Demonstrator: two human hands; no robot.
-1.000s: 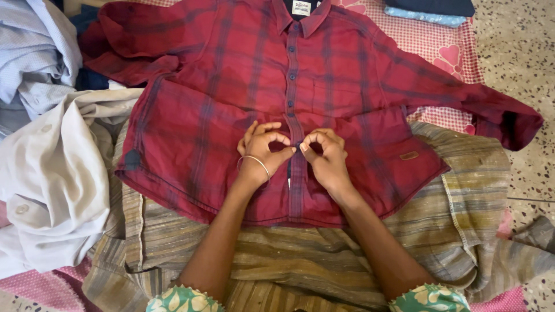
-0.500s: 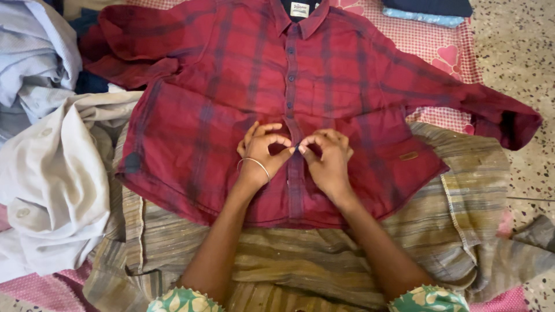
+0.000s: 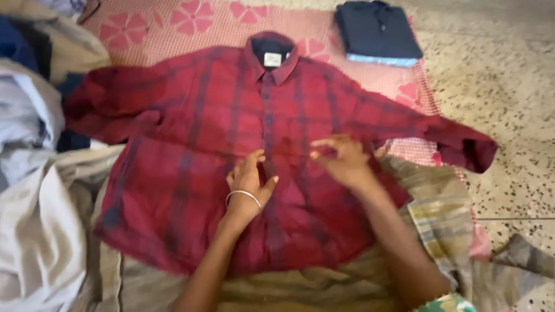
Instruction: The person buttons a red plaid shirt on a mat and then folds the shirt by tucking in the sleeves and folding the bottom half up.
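Left hand (image 3: 248,179) and right hand (image 3: 344,159) rest on red plaid shirt (image 3: 191,144)

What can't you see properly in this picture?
- Head view: the red shirt is blurred, so whether its buttons are done up is unclear.
- The left hand and right hand cover the cloth beneath them.
- The pale clothes pile is cut off by the left edge.
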